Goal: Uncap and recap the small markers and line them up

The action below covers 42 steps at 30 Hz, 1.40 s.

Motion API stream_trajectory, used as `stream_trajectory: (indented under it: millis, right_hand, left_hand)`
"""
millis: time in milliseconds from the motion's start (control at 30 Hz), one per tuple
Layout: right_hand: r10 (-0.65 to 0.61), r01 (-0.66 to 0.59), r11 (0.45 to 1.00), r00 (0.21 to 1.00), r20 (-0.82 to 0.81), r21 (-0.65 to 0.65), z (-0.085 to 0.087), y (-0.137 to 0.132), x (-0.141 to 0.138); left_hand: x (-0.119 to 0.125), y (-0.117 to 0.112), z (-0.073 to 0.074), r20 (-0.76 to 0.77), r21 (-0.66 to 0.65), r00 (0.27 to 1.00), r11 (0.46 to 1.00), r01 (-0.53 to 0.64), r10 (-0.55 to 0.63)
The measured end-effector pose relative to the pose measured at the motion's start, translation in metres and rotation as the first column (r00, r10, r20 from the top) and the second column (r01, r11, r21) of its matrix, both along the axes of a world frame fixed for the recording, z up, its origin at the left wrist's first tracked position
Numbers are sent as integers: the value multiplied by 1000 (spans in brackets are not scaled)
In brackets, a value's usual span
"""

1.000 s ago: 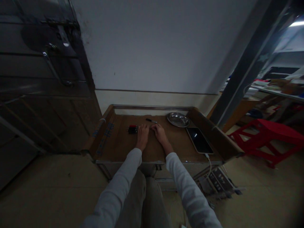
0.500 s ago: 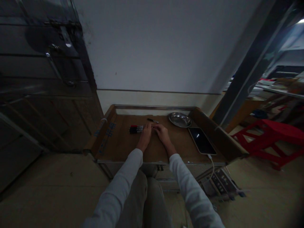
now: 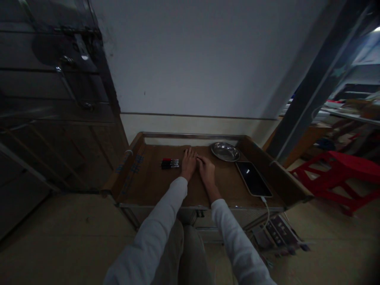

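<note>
My left hand (image 3: 189,163) lies over a dark marker, its fingers curled down on the barrel and hiding most of it. The dark end of this marker (image 3: 185,151) shows past my left fingertips. At its other end, my right hand (image 3: 206,168) is closed in a pinch beside the left fingers. To the left of my hands, several markers (image 3: 170,163) lie side by side in a row, one with a red end and the others black. The markers and both hands are on the brown tabletop (image 3: 151,182).
A shiny metal dish (image 3: 225,152) stands at the back right of the table. In front of it lies a tablet or large phone (image 3: 253,179) with a white cable (image 3: 267,208) over the front edge. Raised boards border the sides. A red stool (image 3: 347,170) stands at right.
My left hand has moved right and away from the row of markers, onto the single marker behind. My right hand has shifted slightly right and pinches at that marker's end.
</note>
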State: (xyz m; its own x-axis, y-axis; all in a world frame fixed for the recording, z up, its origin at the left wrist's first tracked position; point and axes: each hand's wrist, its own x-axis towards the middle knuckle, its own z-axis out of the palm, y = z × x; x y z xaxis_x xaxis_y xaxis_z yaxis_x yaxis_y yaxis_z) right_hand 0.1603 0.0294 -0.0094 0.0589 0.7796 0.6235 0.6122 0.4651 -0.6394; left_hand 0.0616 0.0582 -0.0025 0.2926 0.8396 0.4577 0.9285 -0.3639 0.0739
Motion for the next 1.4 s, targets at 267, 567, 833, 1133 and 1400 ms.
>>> stream_trajectory:
  millis: [267, 567, 833, 1133, 1400]
  right_hand:
    - [-43, 43, 999, 997, 58, -3, 4, -20, 3]
    - [-55, 61, 998, 971, 231, -18, 7, -39, -4]
    - [-92, 100, 995, 961, 262, -19, 3, -38, -3]
    - [293, -294, 954, 891, 347, -51, 23, -54, -15]
    - [66, -25, 994, 913, 402, -107, -9, -36, -7]
  left_hand:
    - [-25, -48, 5, -36, -44, 983, 983, 176, -177]
    - [-44, -73, 8, 194, 8, 980, 999, -38, 36]
    - [-43, -73, 8, 231, 31, 972, 998, -58, 49]
    - [-50, -82, 12, 375, 57, 922, 991, -123, 93]
    - [-57, -91, 1, 258, 32, 849, 874, -484, 461]
